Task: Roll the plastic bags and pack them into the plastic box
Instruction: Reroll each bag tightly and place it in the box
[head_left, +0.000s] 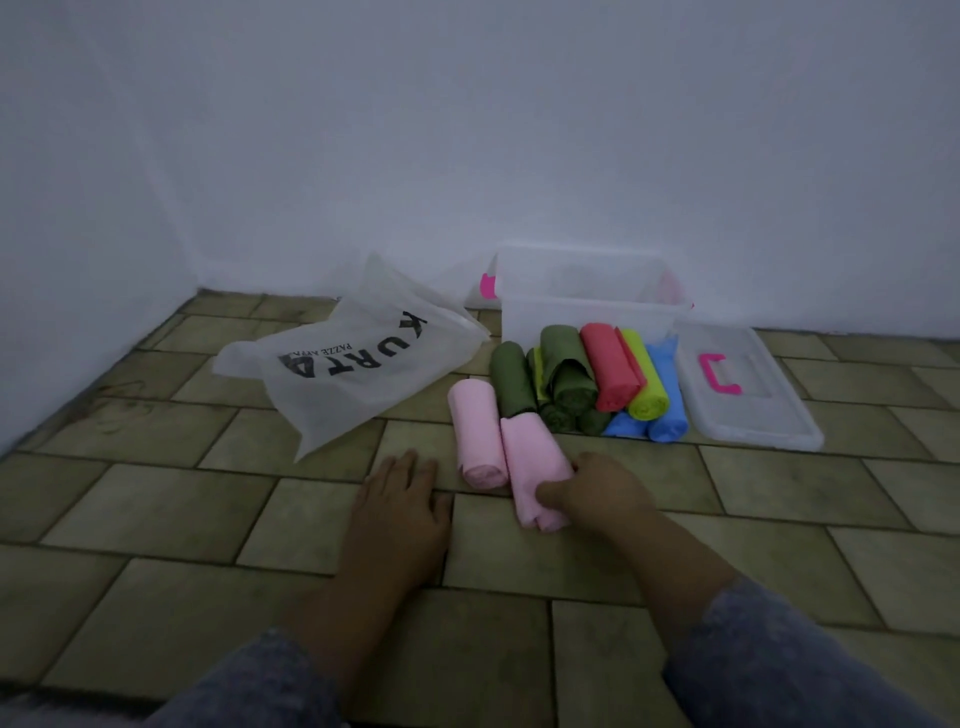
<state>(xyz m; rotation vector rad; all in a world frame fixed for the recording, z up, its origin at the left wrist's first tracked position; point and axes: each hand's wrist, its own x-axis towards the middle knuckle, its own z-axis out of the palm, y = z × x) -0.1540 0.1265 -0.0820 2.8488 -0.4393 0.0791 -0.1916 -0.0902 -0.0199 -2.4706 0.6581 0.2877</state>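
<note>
On matte floor tiles (156, 512), right hand (597, 493) curled around nearer crinkled pink roll (530, 460), left hand (400, 512) flat, fingers straight, empty

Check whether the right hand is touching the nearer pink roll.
Touching: the head view shows the right hand gripping the nearer pink roll, wrapped over its side.

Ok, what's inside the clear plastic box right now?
No rolled bags show through the clear plastic box; its walls are cloudy, with a pink smear at the right end. The pile of rolled bags in front covers its lower front.
</note>
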